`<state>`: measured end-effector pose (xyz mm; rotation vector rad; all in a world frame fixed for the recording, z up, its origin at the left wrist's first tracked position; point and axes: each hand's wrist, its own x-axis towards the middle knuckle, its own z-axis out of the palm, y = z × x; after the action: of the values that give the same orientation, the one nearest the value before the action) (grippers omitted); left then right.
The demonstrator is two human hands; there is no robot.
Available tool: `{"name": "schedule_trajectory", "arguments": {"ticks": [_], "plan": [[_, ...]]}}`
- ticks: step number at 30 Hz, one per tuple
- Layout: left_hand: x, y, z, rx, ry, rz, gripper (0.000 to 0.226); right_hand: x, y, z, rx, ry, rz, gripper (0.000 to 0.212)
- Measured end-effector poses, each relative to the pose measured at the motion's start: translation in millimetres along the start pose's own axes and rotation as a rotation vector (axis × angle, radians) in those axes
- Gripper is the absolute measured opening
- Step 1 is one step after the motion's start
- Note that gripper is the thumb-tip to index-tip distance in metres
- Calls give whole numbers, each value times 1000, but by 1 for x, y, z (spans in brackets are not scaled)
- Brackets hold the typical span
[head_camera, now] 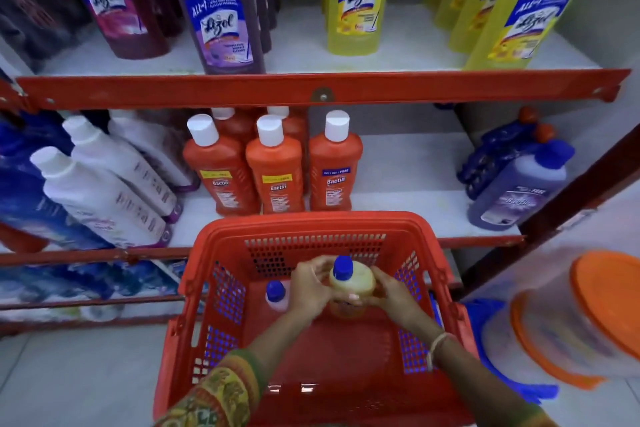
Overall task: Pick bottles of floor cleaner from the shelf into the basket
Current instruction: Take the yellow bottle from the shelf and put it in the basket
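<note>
shop aisle: red metal shelves [322,88] stocked with cleaner bottles [273,166], shopping basket [311,222].

Inside the red basket [311,340], near centre: an upright yellow bottle [351,282] with a blue cap, clasped from both sides by the left hand [308,288] and the right hand [394,293]. Just left of it, in the basket: a second blue-capped bottle [276,295]. Beyond, on the lower shelf [398,211]: three orange Bactin bottles [275,177] in front, white bottles [104,191] leaning at left, a purple bottle [516,194] at right. On the upper shelf [322,88]: Lizol bottles [356,0], dark left, yellow right.
</note>
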<state>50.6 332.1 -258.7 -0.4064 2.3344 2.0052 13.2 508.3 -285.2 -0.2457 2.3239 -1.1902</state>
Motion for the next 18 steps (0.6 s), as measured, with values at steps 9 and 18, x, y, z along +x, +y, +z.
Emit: {"name": "schedule_trajectory", "arguments": {"ticks": [9,18], "plan": [[-16,-48,13,53,64,-116,60,-4,18,29,-197,-49,124,69],[-27,-54,16,175,19,-134,64,-7,20,34,-315,-61,152,62]]}}
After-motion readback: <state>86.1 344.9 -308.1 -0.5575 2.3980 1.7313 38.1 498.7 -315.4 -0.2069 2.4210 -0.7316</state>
